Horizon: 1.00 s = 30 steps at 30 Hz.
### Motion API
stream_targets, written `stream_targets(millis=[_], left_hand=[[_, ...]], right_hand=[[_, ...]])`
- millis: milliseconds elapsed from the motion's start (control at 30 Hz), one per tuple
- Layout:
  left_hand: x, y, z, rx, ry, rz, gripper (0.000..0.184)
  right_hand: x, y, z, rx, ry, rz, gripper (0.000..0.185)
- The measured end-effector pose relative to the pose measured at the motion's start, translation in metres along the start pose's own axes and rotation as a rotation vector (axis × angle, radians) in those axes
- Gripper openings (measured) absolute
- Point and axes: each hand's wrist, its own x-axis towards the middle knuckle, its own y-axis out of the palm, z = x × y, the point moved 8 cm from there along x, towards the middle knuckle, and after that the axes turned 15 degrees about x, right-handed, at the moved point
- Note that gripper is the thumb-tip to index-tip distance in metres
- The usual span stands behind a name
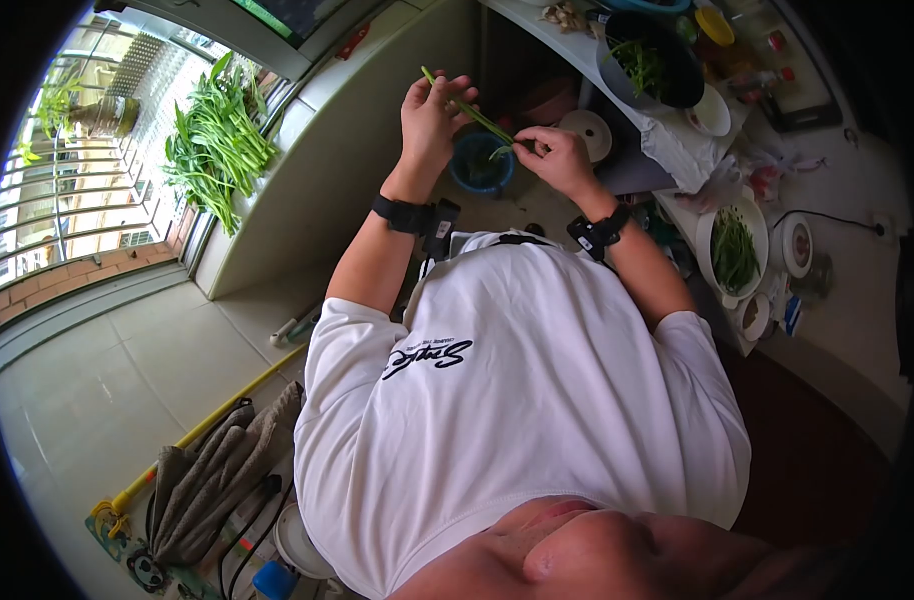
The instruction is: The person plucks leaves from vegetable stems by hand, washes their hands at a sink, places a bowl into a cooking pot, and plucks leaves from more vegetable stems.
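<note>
A long green vegetable stem (489, 123) stretches between my two hands. My left hand (437, 112) is closed around its upper part, and the tip sticks out past the fingers. My right hand (555, 155) pinches the lower end between thumb and fingertips. Below and between the hands is a blue bucket (482, 165); its contents are too dark to make out. A pile of leafy green stalks (217, 140) lies on the window ledge to the left.
On the counter at right, a dark pot (651, 60) holds cut greens, and a white colander (734, 250) holds green pieces. A white crumpled bag (683, 150) hangs over the counter edge. A yellow pole (212, 418) and a grey cloth (217, 480) are at lower left.
</note>
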Motion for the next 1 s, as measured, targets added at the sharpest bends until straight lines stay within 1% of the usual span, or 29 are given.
stream_targets(millis=[133,200,233,300,433,533,567,600,633,700,733,800,833,867,933,967,1000], left_hand=[[0.002,-0.005,0.004,-0.033,-0.012,-0.020,0.017],[0.004,-0.008,0.009,-0.046,-0.003,-0.038,0.017],[0.004,-0.009,0.009,-0.059,0.006,-0.055,0.017],[0.003,-0.009,0.012,-0.072,0.008,-0.088,0.016],[-0.004,-0.006,0.013,-0.087,0.002,-0.168,0.017],[-0.011,-0.002,0.005,-0.069,0.037,-0.156,0.017],[-0.012,-0.001,0.005,-0.070,0.038,-0.157,0.017],[-0.014,0.002,0.002,-0.063,0.082,-0.135,0.017],[-0.015,0.004,-0.001,-0.056,0.127,-0.114,0.017],[-0.018,0.009,-0.001,-0.050,0.152,-0.101,0.017],[-0.020,0.011,-0.002,-0.042,0.178,-0.087,0.017],[-0.023,0.012,-0.005,-0.041,0.193,-0.100,0.017],[-0.022,0.009,-0.006,-0.047,0.201,-0.117,0.017],[-0.022,0.007,-0.007,-0.054,0.210,-0.134,0.017],[-0.021,0.005,-0.008,-0.065,0.182,-0.126,0.016],[-0.020,0.004,-0.007,-0.075,0.152,-0.116,0.016],[-0.018,0.002,-0.007,-0.074,0.151,-0.115,0.016]], right_hand=[[-0.004,0.001,-0.011,0.000,0.059,0.013,0.013],[-0.006,-0.006,-0.005,-0.066,0.001,-0.102,0.016],[-0.004,-0.007,0.002,-0.066,0.000,-0.102,0.016],[-0.002,-0.006,0.033,-0.158,-0.183,-0.094,0.016],[0.003,-0.003,0.028,-0.229,-0.261,-0.146,0.015],[0.006,-0.002,0.024,-0.226,-0.224,-0.140,0.011],[0.006,-0.003,0.019,-0.183,-0.162,-0.157,0.008],[0.006,-0.005,0.014,-0.140,-0.100,-0.173,0.006],[0.006,-0.004,0.012,-0.140,-0.100,-0.172,0.006],[0.006,-0.005,-0.013,0.145,0.082,-0.201,0.005],[0.007,-0.003,-0.022,0.146,0.081,-0.198,0.005],[-0.003,-0.005,-0.074,0.688,0.453,-0.384,0.010],[-0.007,-0.008,-0.083,0.769,0.573,-0.398,0.011],[-0.007,-0.011,-0.087,0.768,0.572,-0.397,0.011],[0.002,-0.025,-0.073,0.695,0.324,-0.390,0.009],[0.004,-0.027,-0.063,0.597,0.273,-0.277,0.007],[0.004,-0.030,-0.062,0.598,0.274,-0.278,0.007]])
